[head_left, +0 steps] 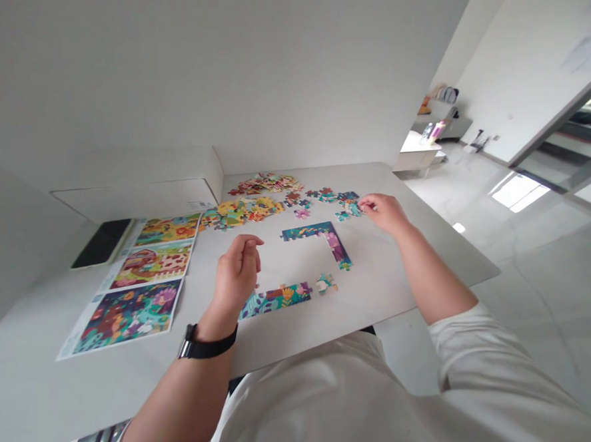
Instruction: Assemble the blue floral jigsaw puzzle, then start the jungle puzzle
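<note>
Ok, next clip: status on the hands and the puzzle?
Left hand raised over the table, nothing visible in it. Right hand at loose teal puzzle pieces. Two joined puzzle sections lie between the hands.

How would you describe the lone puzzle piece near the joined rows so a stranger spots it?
On the white table, find the joined puzzle strip nearest the person. Just past its right end lies one pale teal-and-white piece, alone, unlike the heaped pieces farther away.
</note>
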Demonstrator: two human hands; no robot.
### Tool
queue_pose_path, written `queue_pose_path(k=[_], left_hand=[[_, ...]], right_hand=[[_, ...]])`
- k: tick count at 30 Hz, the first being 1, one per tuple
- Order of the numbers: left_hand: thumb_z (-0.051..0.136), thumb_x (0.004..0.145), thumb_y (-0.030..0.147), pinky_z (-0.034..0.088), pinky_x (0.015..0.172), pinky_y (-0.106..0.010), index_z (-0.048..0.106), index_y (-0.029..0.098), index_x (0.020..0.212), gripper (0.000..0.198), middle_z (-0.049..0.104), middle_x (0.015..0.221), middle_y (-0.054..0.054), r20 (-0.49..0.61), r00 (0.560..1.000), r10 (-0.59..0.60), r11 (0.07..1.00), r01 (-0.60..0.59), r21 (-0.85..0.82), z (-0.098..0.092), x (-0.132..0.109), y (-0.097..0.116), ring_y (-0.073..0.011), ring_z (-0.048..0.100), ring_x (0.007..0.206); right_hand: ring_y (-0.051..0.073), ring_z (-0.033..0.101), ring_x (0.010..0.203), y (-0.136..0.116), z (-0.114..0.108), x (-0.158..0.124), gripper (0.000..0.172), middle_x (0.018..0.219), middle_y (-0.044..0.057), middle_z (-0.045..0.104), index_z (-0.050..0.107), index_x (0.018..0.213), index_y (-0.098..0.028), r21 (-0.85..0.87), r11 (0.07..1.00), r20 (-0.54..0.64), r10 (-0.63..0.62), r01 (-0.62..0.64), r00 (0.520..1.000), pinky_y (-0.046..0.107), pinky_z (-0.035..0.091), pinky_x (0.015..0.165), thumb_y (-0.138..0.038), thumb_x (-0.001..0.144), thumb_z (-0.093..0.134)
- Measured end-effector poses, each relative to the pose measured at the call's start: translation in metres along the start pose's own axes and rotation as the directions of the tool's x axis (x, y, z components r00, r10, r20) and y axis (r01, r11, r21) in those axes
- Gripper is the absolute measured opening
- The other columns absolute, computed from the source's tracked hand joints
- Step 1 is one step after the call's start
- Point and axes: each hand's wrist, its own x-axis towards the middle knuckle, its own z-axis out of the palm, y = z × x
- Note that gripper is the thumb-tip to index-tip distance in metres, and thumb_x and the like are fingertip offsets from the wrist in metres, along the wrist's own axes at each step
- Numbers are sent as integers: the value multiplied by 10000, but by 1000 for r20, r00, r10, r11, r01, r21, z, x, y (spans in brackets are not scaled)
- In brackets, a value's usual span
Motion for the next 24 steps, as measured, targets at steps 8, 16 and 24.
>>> queue_pose_path(k=[8,16,24], left_hand=[[536,1075,412,472,567,-218,654,233,1280,297,586,648,56,88,996,13,999,-16,29,2,-4,-1,-132,599,569],[540,1068,421,516,578,-220,646,243,1334,337,621,669,49,128,992,-4,998,-5,69,1,-7,4,-132,606,551],[551,1052,422,507,579,-225,639,245,1335,346,609,653,56,162,987,8,996,-22,84,2,-5,-3,-140,621,557]], right_hand=[[280,711,1174,31,41,43,320,1323,129,760,820,1273,-244,-257,931,25,273,-258,962,393,527,1087,-271,982,690],[357,646,1294,49,61,31,331,1404,141,699,813,1308,-324,-332,889,95,363,-314,927,518,529,1100,-295,1004,684],[383,634,1286,51,64,26,357,1390,182,695,806,1311,-262,-311,891,55,365,-331,929,563,519,1099,-395,1027,633]])
